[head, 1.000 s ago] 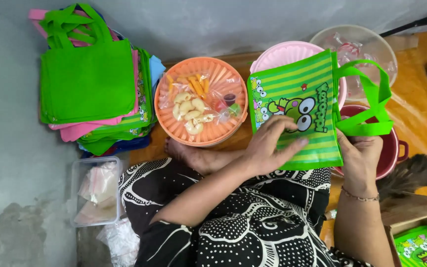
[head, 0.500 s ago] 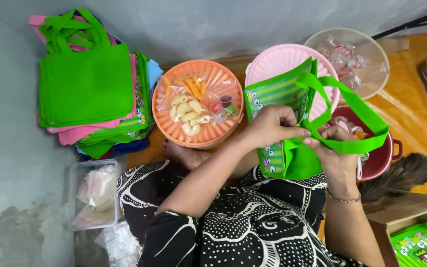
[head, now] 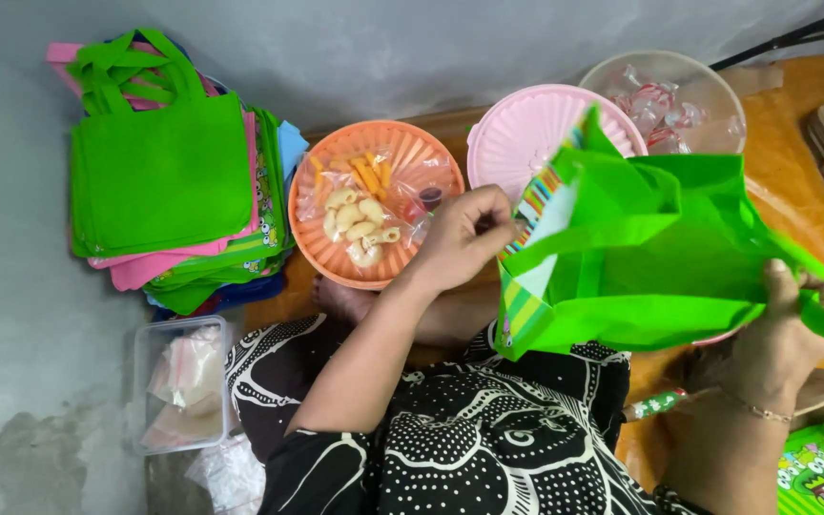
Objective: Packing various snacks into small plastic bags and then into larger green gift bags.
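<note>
With both hands, left hand (head: 464, 238) and right hand (head: 793, 324), grasping the green bag (head: 641, 257) open, filling is at hand, calling for a snack packet (head: 364, 215).

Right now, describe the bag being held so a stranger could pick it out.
Start at the pink basin in the middle. The green bag is open in front of it, between left hand and right hand. Unlike the flat stacked bags far left, it has a striped face.

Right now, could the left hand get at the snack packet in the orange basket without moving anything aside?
Probably yes. The left hand grips the green bag at its edge, right beside the orange basket; the snack packet lies uncovered on top. It would have to let go of the bag first.
</note>
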